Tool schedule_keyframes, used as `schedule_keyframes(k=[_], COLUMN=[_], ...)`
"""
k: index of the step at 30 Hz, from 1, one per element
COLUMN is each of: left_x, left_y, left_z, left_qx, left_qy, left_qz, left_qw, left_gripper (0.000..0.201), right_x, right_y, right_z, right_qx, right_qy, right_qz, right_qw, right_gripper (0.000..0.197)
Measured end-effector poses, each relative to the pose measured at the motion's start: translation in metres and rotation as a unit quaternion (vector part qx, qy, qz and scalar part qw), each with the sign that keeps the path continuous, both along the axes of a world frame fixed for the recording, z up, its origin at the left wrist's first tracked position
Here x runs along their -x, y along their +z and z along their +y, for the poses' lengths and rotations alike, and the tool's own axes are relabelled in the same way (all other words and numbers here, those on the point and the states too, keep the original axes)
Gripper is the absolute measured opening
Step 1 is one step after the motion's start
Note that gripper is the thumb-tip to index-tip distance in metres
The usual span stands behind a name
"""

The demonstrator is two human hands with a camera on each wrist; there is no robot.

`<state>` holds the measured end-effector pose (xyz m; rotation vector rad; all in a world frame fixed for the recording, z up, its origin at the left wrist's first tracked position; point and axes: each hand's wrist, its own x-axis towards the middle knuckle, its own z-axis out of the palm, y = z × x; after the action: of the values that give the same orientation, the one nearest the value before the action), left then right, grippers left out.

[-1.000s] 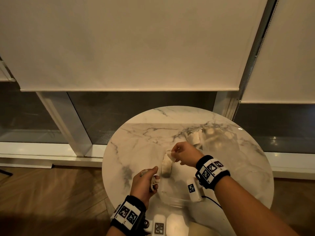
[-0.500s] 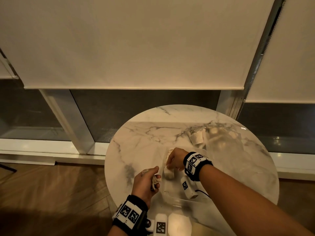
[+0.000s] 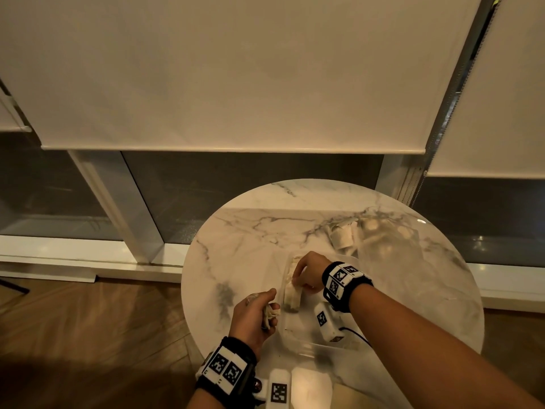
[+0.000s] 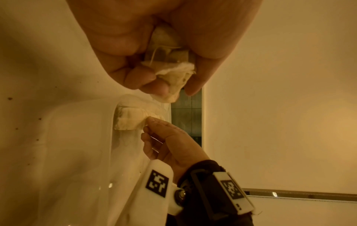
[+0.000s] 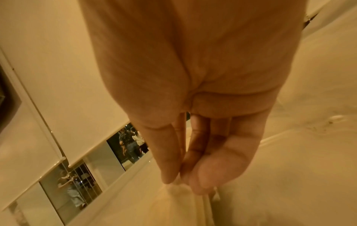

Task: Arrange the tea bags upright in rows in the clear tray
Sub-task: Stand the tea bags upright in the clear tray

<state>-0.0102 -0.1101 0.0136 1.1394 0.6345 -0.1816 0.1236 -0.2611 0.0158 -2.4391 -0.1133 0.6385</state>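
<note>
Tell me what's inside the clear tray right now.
A short row of pale paper tea bags stands along the left wall of the clear plastic tray. The right hand covers the row's far end, hiding how many there are.

A: Room in the clear tray [image 3: 306, 346]?
B: Near half bare. Row of tea bags [image 3: 290, 296] lines its left wall, right hand [image 3: 306, 274] on top of them.
A: Left of tray?
B: Left hand [image 3: 253, 315] just beside the wall, gripping a bag. Loose bags [image 3: 342, 239] beyond the far right corner; marble table [image 3: 244, 231] beyond the far left bare.
</note>
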Motion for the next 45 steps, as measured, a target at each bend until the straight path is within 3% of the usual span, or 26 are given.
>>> schedule_keyframes(k=[6,13,16,21,26,31,40,45], left_x=[0.001,0.000,-0.001,-0.001,0.000,0.004,0.003,0.001], left_y=[0.005,0.023,0.025,0.025,0.028,0.035,0.034,0.028], left_z=[0.002,0.000,-0.002,-0.012,-0.020,-0.027,-0.024,-0.019], left_qx=[0.017,0.215,0.259,0.277,0.264,0.270,0.269,0.263], left_qy=[0.016,0.030,0.036,0.036,0.029,0.031,0.045,0.050], left_qz=[0.004,0.027,0.018,0.003,-0.011,-0.026,-0.019,0.010], left_qw=[1.000,0.976,0.965,0.960,0.964,0.962,0.962,0.964], left_gripper=[0.021,0.035,0.038,0.036,0.034,0.031,0.029,0.030], right_x=[0.002,0.041,0.074,0.119,0.129,0.129,0.129,0.126], right_y=[0.022,0.057,0.065,0.063,0.050,0.042,0.051,0.060], right_z=[-0.009,-0.021,-0.027,-0.024,-0.021,-0.016,-0.022,-0.024], right_qx=[-0.051,-0.219,-0.280,-0.293,-0.220,-0.199,-0.255,-0.343], right_qy=[-0.016,-0.052,-0.043,0.032,0.031,0.003,-0.001,-0.014], right_qz=[0.017,-0.032,-0.069,-0.118,-0.212,-0.266,-0.237,-0.163], right_qw=[0.998,0.974,0.956,0.948,0.952,0.943,0.938,0.925], right_gripper=[0.014,0.014,0.008,0.012,0.030,0.021,0.012,0.012])
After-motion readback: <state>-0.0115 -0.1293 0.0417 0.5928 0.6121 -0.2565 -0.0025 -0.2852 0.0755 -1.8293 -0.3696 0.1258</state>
